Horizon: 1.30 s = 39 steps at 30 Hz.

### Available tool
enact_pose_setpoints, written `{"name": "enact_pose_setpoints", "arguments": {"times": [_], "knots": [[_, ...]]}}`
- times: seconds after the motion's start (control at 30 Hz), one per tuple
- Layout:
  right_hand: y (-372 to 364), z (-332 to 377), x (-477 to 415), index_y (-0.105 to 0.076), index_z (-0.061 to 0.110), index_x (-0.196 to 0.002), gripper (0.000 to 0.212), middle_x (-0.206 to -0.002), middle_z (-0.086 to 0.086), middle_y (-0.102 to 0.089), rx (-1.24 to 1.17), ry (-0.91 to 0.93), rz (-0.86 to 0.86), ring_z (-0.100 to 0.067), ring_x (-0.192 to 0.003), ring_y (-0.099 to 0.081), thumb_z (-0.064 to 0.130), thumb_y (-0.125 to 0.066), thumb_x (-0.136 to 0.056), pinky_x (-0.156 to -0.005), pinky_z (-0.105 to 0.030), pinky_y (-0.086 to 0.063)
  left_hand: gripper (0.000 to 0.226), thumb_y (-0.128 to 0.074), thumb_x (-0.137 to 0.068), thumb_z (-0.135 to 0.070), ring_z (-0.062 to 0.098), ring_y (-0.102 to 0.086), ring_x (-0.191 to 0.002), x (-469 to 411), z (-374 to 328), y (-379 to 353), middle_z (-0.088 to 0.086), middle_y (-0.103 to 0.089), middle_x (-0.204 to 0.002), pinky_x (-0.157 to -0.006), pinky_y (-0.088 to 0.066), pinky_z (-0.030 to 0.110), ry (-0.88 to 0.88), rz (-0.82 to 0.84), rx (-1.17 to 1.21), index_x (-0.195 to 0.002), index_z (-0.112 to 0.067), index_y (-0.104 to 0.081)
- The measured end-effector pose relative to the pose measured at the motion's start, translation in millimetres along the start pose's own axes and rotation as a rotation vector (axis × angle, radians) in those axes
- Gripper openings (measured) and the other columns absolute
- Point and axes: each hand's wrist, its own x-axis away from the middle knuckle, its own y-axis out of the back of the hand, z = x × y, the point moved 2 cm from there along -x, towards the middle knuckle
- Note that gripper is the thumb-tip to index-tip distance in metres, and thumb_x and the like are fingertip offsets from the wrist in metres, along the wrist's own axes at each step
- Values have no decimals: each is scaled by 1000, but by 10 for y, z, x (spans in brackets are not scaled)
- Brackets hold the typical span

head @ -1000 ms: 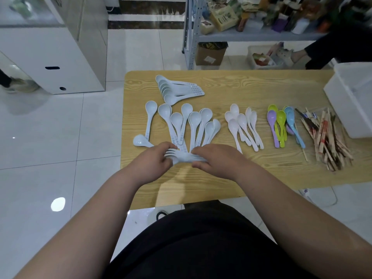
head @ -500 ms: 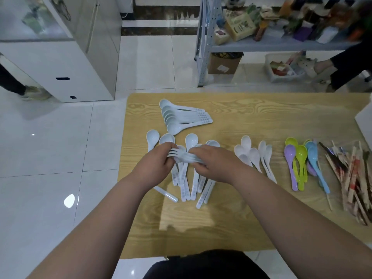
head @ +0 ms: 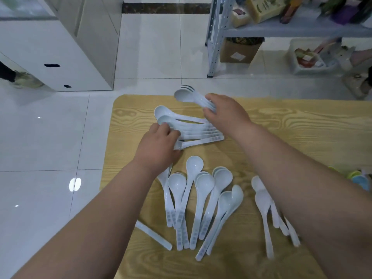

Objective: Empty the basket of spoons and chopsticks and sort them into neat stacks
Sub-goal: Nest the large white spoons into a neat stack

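White nested spoons (head: 186, 95) are gripped in the right hand (head: 225, 111) above the table's (head: 281, 125) far edge, while the left hand (head: 159, 143) curls its fingers round the stack (head: 197, 130) lying beside them.

We log the bundle of pale blue-white plastic soup spoons (head: 184, 95) in the grip of the right hand (head: 225, 111): smooth, glossy, soft sheen on the bowls. Just below the grip, the fanned row of matching plastic spoons (head: 197, 129) under the left hand (head: 159, 143) has the same finish, with grey print on the handles. Beneath the grip, the tan wood-grain table top (head: 291, 127) reads matt. Beyond the grip we see glossy, mirror-like white floor tiles (head: 40, 148), a grey perforated metal shelf frame (head: 213, 37) and a dull brown cardboard box (head: 239, 51).
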Motion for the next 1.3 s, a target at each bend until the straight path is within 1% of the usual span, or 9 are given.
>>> {"name": "enact_pose_setpoints", "arguments": {"times": [0.17,0.4,0.7,0.77,0.83,0.93,1.03,1.13,1.3], "knots": [[-199,27,-548,-54,19,-133,38,-119,-12,-61,117,46,51,-33,-107,-58,35,-50,-99,-85,-39,-49,28,-82,-56,-17,34,-54,-73,-137,32,-217,13,-54,-78,-54,-45,36,-76,14,-126,-77,-7,-67],[-459,114,-656,-52,29,-142,45,-136,-3,-59,69,111,230,-27,-125,-53,39,-58,-98,-101,-36,-43,2,-53,-80,-14,33,-48,-79,-214,197,-395,11,-48,-80,-68,-40,45,-74,9,-199,-79,-12,-51],[-634,35,-234,-47,20,-150,49,-139,-10,-50,51,202,266,-31,-132,-42,27,-52,-102,-111,-36,-32,30,-78,-63,-10,32,-45,-76,-191,201,-219,16,-53,-88,-62,-37,39,-49,-213,-56,-83,-7,-56],[-682,31,-89,-40,20,-153,60,-142,-5,-47,72,210,267,-28,-136,-35,42,-46,-98,-114,-40,-27,34,-80,-61,-8,32,-45,-77,-170,202,-227,14,-52,-88,-54,-33,34,-19,-218,5,-84,-8,-54],[-740,45,55,-28,21,-157,91,-145,-2,-40,180,251,278,-25,-139,-30,73,-39,-83,-116,-43,-23,38,-81,-59,-10,32,-45,-80,-166,210,-235,13,-50,-89,-53,-31,33,25,-224,50,-84,-8,-52],[-834,10,138,-19,18,-159,107,-148,-3,-38,295,315,219,-27,-141,-31,81,-45,-75,-117,-45,-22,50,-81,-62,-20,36,-47,-92,-148,269,-257,18,-53,-103,-75,-43,43,69,-255,48,-101,-6,-53],[-845,-15,107,-22,21,-158,104,-148,-2,-40,269,318,164,-26,-141,-32,79,-51,-76,-119,-45,-19,97,-83,-71,-25,39,-31,-140,-153,358,-275,23,-30,-153,-111,-36,42,198,-144,331,-151,-8,-31],[-854,-37,99,-27,28,-155,107,-148,2,-38,278,261,122,-24,-145,-27,88,-44,-67,-122,-52,-10,109,-80,-81,-21,25,-16,-153,-189,334,-302,13,-10,-167,-111,-27,24,271,31,523,-159,-8,-5],[-837,-101,69,-35,29,-151,107,-155,2,-37,239,234,100,-26,-150,-23,89,-51,-63,-122,-51,-14,98,-84,-76,-22,37,-50,-126,-246,324,-257,20,-37,-149,-97,-49,45,195,-17,327,-153,-3,-27]]}}
